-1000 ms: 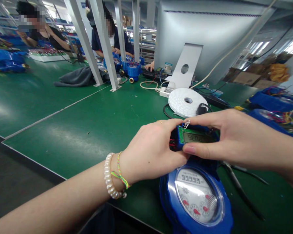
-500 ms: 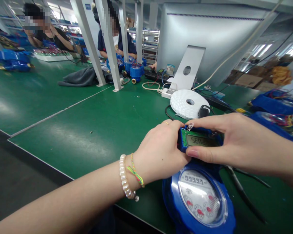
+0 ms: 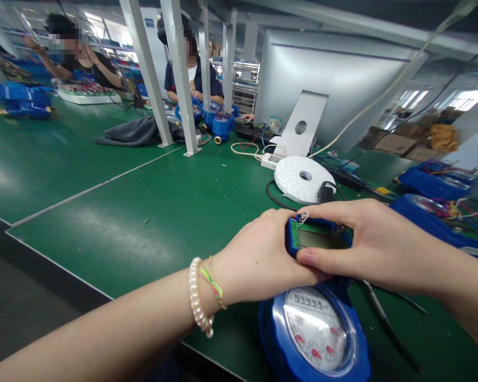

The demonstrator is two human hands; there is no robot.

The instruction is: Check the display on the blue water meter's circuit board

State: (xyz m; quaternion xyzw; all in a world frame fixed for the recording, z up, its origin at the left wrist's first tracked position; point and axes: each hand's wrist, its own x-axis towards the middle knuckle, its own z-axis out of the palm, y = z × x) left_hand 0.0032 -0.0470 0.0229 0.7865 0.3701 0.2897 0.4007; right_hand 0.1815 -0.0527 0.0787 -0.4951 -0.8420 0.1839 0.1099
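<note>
Bright overhead light, glare on green bench [image 3: 103, 223]; edges warped, bg soft.

A display module [image 3: 321, 239] sits behind the meter dial [image 3: 316, 331] on the table [image 3: 143, 212].

1. Long green desk [image 3: 115, 201] with a pale seam line, dark floor [image 3: 19, 297] at its near edge.
2. Slanted grey posts [image 3: 179, 79] stand on the desk.
3. Grey monitor back [image 3: 334, 90] on its stand.
4. Bright windows [image 3: 458, 101] far right, cardboard boxes [image 3: 398, 143] below.
5. 2 seated people far left.
</note>
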